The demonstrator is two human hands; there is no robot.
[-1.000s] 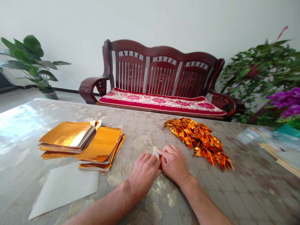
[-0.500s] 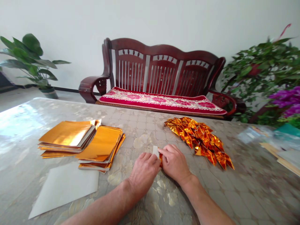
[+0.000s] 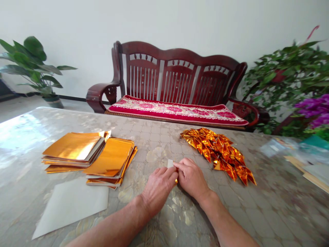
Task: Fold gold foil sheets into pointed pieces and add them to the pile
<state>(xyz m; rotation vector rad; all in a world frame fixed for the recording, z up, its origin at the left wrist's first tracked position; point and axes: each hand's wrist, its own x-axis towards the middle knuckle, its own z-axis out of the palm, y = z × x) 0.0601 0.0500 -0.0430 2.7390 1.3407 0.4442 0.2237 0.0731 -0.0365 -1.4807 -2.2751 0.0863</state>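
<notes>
Have slid the left hand [image 3: 158, 185] slightly forward over the folded paper [image 3: 170, 163], covering more of its pale end than half a second ago; have kept the right hand [image 3: 192, 178] almost in place. Hold both hands nearly closed, left fingers bent over the left side of the folded paper, right fingers curled against its right side; cannot tell how the thumbs grip, being hidden. Can see the folded paper between the two hands, touching both, with pale end poking out just beyond the fingertips and a bit of gold showing between the hands.

Looking left of the left hand, find a loose pale sheet [image 3: 74, 207] flat on the table [image 3: 246, 209]. Farther out beyond it, see two overlapping stacks of gold paper [image 3: 109, 156]. Beyond the right hand and to its right, see a heap of folded gold pieces [image 3: 218, 149], then clear plastic bags [image 3: 280, 147] well to the right. Straight ahead past both hands, see a dark red wooden bench [image 3: 177, 73], with potted plants to either side.
</notes>
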